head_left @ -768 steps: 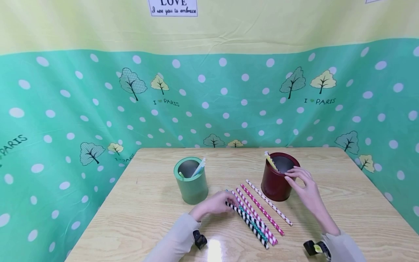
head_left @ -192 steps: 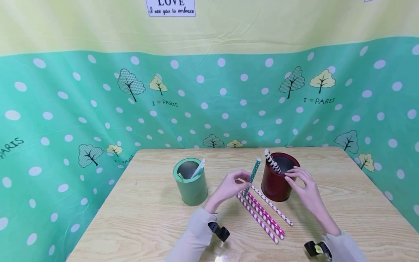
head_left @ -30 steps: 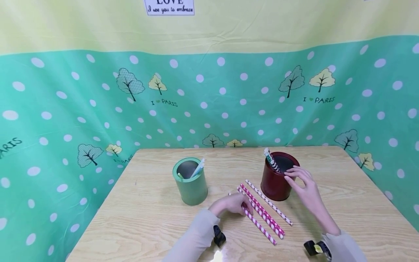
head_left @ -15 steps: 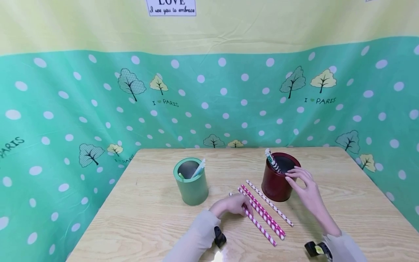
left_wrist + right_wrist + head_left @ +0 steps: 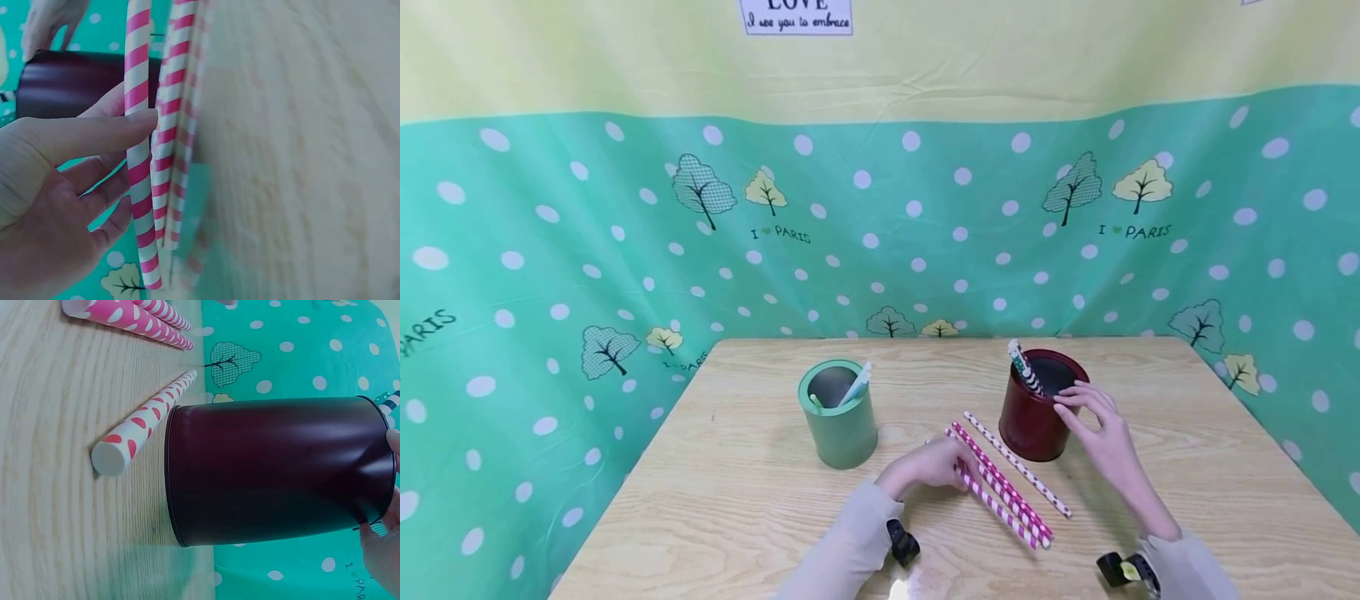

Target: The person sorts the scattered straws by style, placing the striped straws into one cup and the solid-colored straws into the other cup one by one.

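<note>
My left hand (image 5: 936, 463) pinches a pink-and-white striped paper straw (image 5: 139, 69) between thumb and fingers, low over the table. Right beside that straw lie another pink striped straw (image 5: 167, 119) and a pink straw with white dots (image 5: 997, 476). A white straw with red dots (image 5: 147, 422) lies further right, by the base of a dark red canister (image 5: 1032, 429). My right hand (image 5: 1105, 433) grips the canister's rim, thumb and fingertips at its edge. Black-striped and teal dotted straws (image 5: 1021, 363) lean out of the canister's left side.
A green canister (image 5: 842, 437) with a light blue straw (image 5: 856, 385) and a short green one inside stands to the left on the wooden table (image 5: 730, 483). Behind the table hangs a green dotted curtain (image 5: 925, 250).
Since the oldest frame, the black-striped straws and the teal straw have gone from the table into the red canister. Just now the pinched straw has swung closer to its neighbours; the right hand stays put.
</note>
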Motion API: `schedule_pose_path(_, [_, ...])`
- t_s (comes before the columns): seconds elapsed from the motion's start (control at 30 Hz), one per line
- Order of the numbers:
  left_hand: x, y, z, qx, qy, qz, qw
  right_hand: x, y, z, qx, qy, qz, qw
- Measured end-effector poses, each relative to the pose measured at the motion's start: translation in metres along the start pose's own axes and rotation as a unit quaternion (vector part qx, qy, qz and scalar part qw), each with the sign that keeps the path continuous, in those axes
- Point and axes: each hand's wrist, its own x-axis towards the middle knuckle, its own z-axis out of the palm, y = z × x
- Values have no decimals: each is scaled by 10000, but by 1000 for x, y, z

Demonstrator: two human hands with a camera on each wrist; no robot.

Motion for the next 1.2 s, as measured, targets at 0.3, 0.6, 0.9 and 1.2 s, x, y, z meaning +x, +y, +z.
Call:
schedule_pose_path(0.3, [-5,4,-10,-1285,499,-270,9901,1,-2,0,41,15,-63,10000])
schedule_pose_path(0.6, [-3,11,-19,-1857,1049,-291,9766,1,-3,-1,64,5,-16,10000])
schedule_pose_path(0.9, [4,20,-25,-2908,2059,-552,9327,1,-3,-1,33,10,8,10000])
schedule_pose_path(1.2, [9,43,-44,-3288,2970,-419,8955,0,-12,-4,299,-56,-152,9994])
